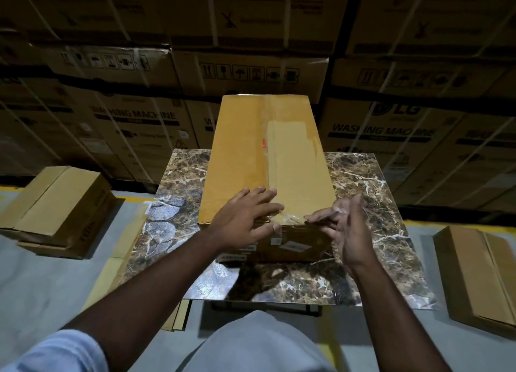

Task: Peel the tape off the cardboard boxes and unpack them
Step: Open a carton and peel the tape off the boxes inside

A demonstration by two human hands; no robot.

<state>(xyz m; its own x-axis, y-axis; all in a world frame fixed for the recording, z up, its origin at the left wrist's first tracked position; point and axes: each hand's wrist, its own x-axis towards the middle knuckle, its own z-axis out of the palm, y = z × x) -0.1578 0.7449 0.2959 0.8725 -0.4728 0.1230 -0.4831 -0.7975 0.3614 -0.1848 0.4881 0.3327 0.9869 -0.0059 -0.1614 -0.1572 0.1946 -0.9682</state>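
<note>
The long cardboard box lies on the marble-patterned table, still sealed. The left hand presses flat on its near end, fingers spread, while the right hand pinches the crumpled clear tape at the near edge. The peel looks just begun; next comes a steady pull along the seam.

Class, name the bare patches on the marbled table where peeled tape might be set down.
Bare table lies right of the cardboard box, and near its front edge. The box's near end is crowded by the left hand and right hand.
</note>
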